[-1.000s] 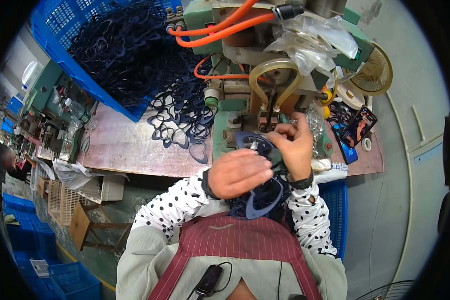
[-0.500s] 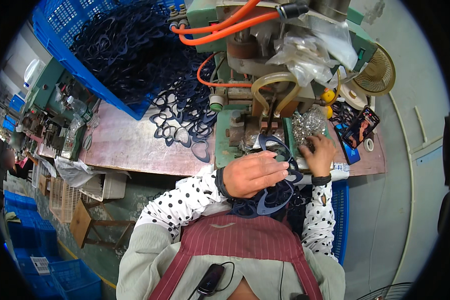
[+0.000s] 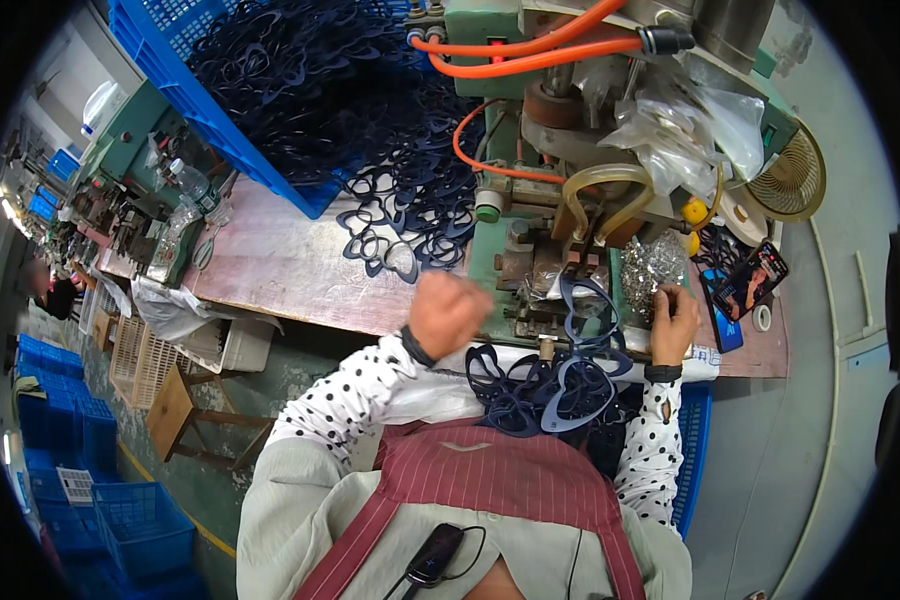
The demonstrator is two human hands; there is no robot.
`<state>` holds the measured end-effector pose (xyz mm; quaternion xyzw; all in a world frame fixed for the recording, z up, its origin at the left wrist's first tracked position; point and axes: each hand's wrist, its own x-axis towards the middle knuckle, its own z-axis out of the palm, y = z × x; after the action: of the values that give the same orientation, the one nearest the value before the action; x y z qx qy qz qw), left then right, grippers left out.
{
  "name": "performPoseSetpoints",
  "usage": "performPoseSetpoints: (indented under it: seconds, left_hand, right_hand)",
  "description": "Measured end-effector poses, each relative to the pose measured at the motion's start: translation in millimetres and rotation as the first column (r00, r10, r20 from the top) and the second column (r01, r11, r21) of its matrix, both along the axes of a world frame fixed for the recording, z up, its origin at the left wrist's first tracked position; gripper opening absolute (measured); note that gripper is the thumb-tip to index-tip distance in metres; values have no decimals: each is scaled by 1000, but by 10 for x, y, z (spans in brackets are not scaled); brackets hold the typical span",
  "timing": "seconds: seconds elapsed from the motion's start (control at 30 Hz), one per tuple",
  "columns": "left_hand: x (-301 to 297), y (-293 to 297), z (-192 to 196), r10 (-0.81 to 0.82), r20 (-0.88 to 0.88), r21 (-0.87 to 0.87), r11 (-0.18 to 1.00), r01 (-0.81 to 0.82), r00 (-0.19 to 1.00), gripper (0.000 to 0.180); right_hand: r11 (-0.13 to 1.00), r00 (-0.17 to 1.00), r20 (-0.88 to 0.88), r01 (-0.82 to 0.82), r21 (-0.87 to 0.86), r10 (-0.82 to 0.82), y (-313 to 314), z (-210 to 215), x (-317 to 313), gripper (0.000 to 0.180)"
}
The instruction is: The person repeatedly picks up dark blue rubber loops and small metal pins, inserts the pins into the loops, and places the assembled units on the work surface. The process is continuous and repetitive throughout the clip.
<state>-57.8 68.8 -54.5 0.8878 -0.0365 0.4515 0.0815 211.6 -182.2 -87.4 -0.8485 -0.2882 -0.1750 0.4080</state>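
My left hand (image 3: pixel 447 316), smeared by motion, is at the table's front edge, just below the loose dark blue loop-shaped flat pieces (image 3: pixel 402 262). Its fingers are not clear. At the green press machine's right side my right hand (image 3: pixel 676 326) has thumb and fingertips pinched together beside a pile of small shiny metal parts (image 3: pixel 653 262); whatever is between the fingertips is too small to name. A string of blue loops (image 3: pixel 582 300) hangs from under the press head (image 3: pixel 578 255) towards my lap, where more loops (image 3: pixel 515 392) lie bunched. Neither hand touches this string.
A tilted blue crate (image 3: pixel 232 150) spills a dark heap of loops (image 3: pixel 300 90) onto the table (image 3: pixel 270 275). Orange hoses (image 3: pixel 540 60) cross the machine's top. Two phones (image 3: pixel 752 282), a tape roll (image 3: pixel 762 318) and a fan (image 3: pixel 790 175) are at the right. A wooden stool (image 3: pixel 185 410) stands left.
My left hand has let go of the string of loops and moved left towards the loose pieces. My right hand remains by the metal parts, fingertips now drawn together. The whole view has shifted somewhat.
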Motion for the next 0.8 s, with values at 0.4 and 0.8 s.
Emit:
performPoseSetpoints:
  seconds: [0.4,0.8]
  left_hand:
    - [-41,793,-429,285,-496,258,950,-174,820,16]
    - [43,-24,532,3,156,-19,1000,0,988,23]
  right_hand:
    - [999,1000,-25,-6,31,7,-2,-49,84,8]
    - [893,847,-375,-226,388,377,391,838,-512,17]
